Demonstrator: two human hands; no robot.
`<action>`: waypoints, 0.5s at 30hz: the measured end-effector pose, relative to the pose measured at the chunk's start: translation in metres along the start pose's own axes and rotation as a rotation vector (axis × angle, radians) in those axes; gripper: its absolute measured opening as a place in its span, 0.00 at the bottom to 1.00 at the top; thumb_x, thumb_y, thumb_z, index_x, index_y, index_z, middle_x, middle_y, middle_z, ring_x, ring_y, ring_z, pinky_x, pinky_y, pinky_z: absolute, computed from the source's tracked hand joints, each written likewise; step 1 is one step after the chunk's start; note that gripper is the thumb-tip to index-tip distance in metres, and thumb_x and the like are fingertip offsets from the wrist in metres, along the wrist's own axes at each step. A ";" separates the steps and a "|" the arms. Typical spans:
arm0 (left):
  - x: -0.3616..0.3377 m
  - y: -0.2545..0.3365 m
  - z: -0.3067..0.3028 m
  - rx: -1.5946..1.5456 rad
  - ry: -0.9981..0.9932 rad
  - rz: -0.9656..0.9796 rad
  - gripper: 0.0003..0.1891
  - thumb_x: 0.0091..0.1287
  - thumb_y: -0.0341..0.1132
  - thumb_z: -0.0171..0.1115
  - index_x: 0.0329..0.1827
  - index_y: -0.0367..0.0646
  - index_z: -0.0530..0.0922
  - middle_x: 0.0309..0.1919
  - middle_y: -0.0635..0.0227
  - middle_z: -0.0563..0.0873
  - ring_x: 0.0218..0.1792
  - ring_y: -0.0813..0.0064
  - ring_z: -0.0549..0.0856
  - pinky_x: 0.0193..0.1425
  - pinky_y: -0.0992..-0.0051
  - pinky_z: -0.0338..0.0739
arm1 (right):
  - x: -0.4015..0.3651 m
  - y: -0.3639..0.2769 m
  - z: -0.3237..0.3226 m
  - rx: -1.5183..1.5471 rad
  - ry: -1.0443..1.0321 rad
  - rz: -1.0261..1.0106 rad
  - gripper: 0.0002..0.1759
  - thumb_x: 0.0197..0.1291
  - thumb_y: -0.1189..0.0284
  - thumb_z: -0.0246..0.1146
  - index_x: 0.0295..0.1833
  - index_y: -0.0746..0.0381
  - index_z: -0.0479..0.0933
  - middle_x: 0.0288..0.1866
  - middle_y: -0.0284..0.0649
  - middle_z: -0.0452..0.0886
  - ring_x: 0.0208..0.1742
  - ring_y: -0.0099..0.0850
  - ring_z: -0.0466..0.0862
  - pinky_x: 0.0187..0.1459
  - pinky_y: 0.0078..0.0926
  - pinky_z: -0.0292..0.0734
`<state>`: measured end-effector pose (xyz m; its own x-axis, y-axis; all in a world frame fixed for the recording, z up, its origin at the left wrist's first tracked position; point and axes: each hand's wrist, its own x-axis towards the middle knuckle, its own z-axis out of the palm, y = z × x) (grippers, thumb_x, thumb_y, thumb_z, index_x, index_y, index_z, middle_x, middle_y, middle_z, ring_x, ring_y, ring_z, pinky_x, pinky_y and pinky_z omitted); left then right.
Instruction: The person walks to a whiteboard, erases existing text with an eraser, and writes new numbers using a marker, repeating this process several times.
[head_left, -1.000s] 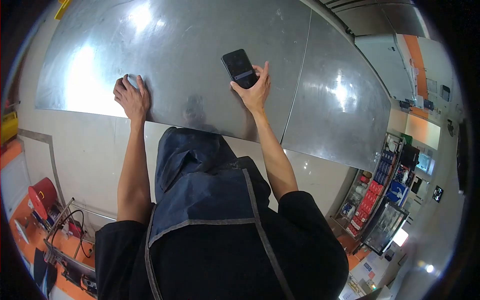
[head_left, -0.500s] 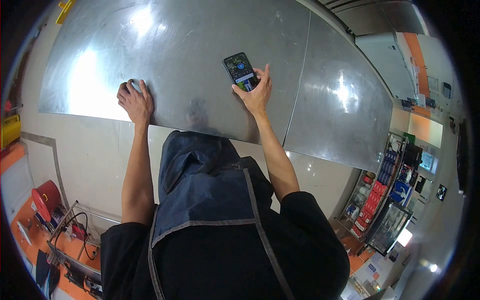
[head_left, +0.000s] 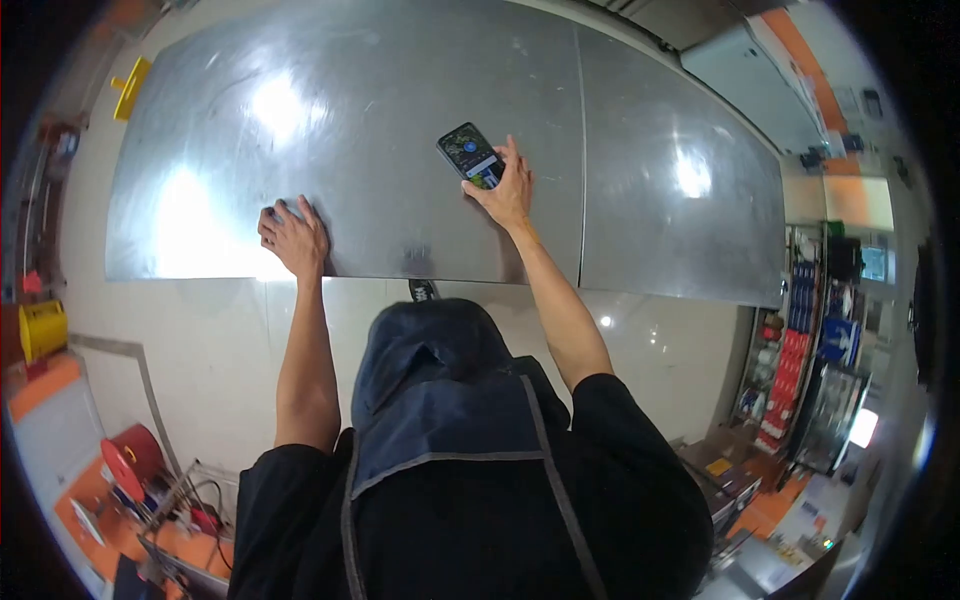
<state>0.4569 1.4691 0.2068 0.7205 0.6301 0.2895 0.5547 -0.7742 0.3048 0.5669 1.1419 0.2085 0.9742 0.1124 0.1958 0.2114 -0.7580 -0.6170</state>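
A black phone [head_left: 465, 152] with its screen lit lies on a large steel table [head_left: 400, 70]. My right hand [head_left: 505, 195] grips the phone's near end, fingers over its lower right edge and thumb by its bottom corner. Palm down near the table's front edge, my left hand [head_left: 295, 238] rests with its fingers slightly apart and holds nothing. A faint bluish patch shows by its fingertips; I cannot tell what it is. I wear a dark blue apron [head_left: 450, 400] over a black shirt.
A seam [head_left: 578, 150] splits the tabletop into two sheets. A yellow object [head_left: 132, 85] sits at the table's far left corner. On the floor to the left are a yellow bin [head_left: 42, 328] and a red reel [head_left: 125, 465]. Stocked shelves [head_left: 805, 340] stand at the right.
The phone's screen went from dark to lit. My view has pulled back and tilted, so more of the table and floor shows. Both hands keep their places on the table.
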 end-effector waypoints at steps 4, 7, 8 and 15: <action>-0.003 -0.005 0.003 0.009 0.002 0.019 0.25 0.75 0.52 0.48 0.57 0.37 0.74 0.61 0.47 0.71 0.64 0.49 0.67 0.66 0.52 0.61 | -0.013 -0.014 -0.025 0.037 -0.038 -0.004 0.70 0.40 0.50 0.79 0.81 0.60 0.40 0.73 0.44 0.65 0.72 0.48 0.65 0.69 0.58 0.55; -0.003 -0.009 0.006 -0.023 0.029 0.038 0.24 0.75 0.51 0.48 0.58 0.37 0.74 0.60 0.47 0.72 0.64 0.50 0.68 0.65 0.53 0.62 | -0.044 -0.014 -0.050 0.057 -0.061 0.022 0.71 0.42 0.47 0.78 0.81 0.62 0.39 0.79 0.59 0.48 0.79 0.59 0.50 0.74 0.59 0.47; -0.004 -0.011 0.008 -0.029 0.048 0.052 0.24 0.75 0.51 0.48 0.57 0.37 0.75 0.60 0.47 0.72 0.63 0.50 0.68 0.65 0.53 0.62 | -0.062 -0.004 -0.059 0.098 -0.032 0.022 0.68 0.45 0.49 0.77 0.80 0.62 0.40 0.79 0.59 0.49 0.79 0.59 0.51 0.75 0.56 0.49; -0.008 -0.076 0.081 0.047 -0.011 0.194 0.31 0.78 0.51 0.40 0.64 0.26 0.68 0.66 0.39 0.69 0.66 0.44 0.67 0.71 0.48 0.57 | -0.324 0.084 -0.178 -0.014 0.090 0.343 0.37 0.61 0.60 0.69 0.72 0.61 0.65 0.74 0.56 0.63 0.75 0.53 0.62 0.71 0.45 0.63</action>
<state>0.4427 1.5177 0.1082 0.8201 0.4684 0.3287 0.4237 -0.8831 0.2014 0.2552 0.9272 0.2287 0.9773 -0.2068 0.0457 -0.1285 -0.7506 -0.6482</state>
